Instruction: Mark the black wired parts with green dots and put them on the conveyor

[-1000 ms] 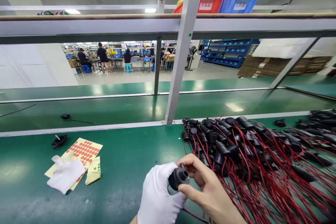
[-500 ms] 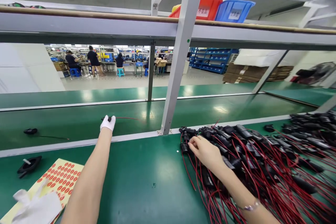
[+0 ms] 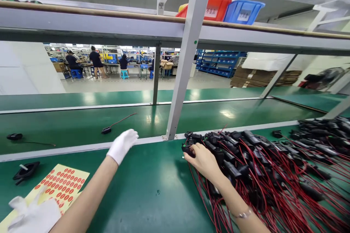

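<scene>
The gloved left hand [image 3: 122,145] hangs empty, fingers loosely spread, above the white rail at the far edge of the green table [image 3: 142,182]. Just beyond it, at its eleven o'clock, a lone black connector with a red lead [image 3: 107,130] lies on the conveyor belt [image 3: 82,123], apart from the glove.

The bare right hand [image 3: 201,160] rests on the near left edge of the heap of black connectors with red wires [image 3: 259,167], which spreads from the table's middle out to three o'clock. Its fingertips pinch one black connector [image 3: 188,149] at the heap's ten o'clock corner; the grip looks closed on that piece, though its wire is lost in the tangle.

Judging by this, the step in hand is picking a piece from the heap. The next move likely calls for lifting it clear without dragging neighbouring wires along, and for the left hand to come in as support.

At eight o'clock lie a yellow sheet of red dot stickers [image 3: 58,185], a spare white glove [image 3: 32,216] and a black part [image 3: 26,170].
</scene>
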Tool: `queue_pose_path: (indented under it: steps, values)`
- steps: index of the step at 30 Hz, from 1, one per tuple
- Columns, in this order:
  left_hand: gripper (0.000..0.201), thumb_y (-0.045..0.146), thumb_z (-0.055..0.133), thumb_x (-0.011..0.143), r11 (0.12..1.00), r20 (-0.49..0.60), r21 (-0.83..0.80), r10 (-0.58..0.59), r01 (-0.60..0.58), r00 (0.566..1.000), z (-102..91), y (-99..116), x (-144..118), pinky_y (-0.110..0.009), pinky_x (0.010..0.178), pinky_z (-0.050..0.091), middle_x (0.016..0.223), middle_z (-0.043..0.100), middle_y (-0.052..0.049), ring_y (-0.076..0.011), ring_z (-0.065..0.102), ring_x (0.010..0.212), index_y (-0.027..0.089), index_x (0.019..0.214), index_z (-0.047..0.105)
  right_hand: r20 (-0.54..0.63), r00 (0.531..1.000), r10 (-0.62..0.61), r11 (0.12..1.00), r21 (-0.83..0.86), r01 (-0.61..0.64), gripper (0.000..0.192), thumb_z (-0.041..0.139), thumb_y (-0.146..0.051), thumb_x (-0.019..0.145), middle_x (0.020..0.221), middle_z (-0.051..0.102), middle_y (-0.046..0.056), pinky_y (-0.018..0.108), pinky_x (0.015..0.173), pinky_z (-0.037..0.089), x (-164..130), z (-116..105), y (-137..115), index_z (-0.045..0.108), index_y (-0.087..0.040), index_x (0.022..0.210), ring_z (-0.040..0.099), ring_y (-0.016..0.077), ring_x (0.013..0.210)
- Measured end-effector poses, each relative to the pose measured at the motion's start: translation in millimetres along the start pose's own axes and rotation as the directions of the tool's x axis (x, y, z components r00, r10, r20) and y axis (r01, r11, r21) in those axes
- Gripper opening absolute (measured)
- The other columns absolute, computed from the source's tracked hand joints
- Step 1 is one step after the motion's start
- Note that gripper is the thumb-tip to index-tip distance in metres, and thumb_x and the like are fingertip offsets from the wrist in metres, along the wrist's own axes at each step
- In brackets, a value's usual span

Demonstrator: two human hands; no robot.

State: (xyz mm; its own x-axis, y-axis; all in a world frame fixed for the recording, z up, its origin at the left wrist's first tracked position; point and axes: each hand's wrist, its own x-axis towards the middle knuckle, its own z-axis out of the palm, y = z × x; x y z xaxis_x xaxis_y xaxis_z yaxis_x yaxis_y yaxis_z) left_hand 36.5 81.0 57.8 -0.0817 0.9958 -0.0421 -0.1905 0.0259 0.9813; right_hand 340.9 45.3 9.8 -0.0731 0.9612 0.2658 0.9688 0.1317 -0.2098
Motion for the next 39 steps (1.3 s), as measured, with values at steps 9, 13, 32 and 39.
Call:
queue_pose_path:
  steps: [9, 13, 32, 39]
  values:
    - [0.052, 0.027, 0.074, 0.078, 0.994, 0.513, 0.099, -0.003, -0.056, 0.858, 62.4, -12, -164, -0.044, 0.112, 0.043, 0.133, 0.066, -0.012, -0.0277, 0.061, 0.123, 0.018, 0.129, 0.064, -0.110, 0.906, -0.409, 0.755, 0.518, 0.403, 0.005, 0.054, -0.019, 0.089, 0.088, 0.061, 0.002, 0.026, 0.070, 0.051, -104, -71, -60, 0.057, -0.022, 0.091, 0.060, 0.0174, 0.080]
    - [0.046, 0.025, 0.074, 0.073, 1.000, 0.454, 0.021, -0.008, -0.002, 0.891, 67.4, -12, -189, -0.043, 0.107, 0.046, 0.124, 0.071, -0.012, -0.0286, 0.065, 0.116, 0.016, 0.117, 0.068, -0.307, 0.840, -0.446, 0.733, 0.414, 0.540, 0.016, 0.065, -0.017, 0.085, 0.090, 0.065, 0.003, 0.029, 0.070, 0.053, -127, -80, -65, 0.060, -0.023, 0.099, 0.064, 0.0203, 0.080]
    - [0.018, 0.021, 0.067, 0.066, 0.993, 0.435, 0.029, -0.118, 0.117, 0.893, 75.3, -15, -214, -0.028, 0.073, 0.049, 0.078, 0.068, -0.002, -0.0171, 0.060, 0.073, 0.017, 0.083, 0.068, -0.372, 0.703, -0.606, 0.641, 0.294, 0.709, 0.052, 0.083, -0.023, 0.073, 0.090, 0.069, 0.003, 0.030, 0.069, 0.056, -142, -98, -68, 0.052, -0.026, 0.114, 0.067, 0.0217, 0.077]
    - [0.049, 0.059, 0.071, 0.079, 0.930, 0.526, -0.176, -0.187, 0.322, 0.829, 75.2, -29, -208, -0.025, 0.063, 0.050, 0.075, 0.069, -0.006, -0.0148, 0.065, 0.061, 0.013, 0.090, 0.062, -0.207, 0.877, -0.434, 0.700, 0.535, 0.473, 0.059, 0.087, -0.020, 0.062, 0.093, 0.061, 0.000, 0.026, 0.071, 0.054, -142, -77, -64, 0.050, -0.025, 0.107, 0.063, 0.0185, 0.079]
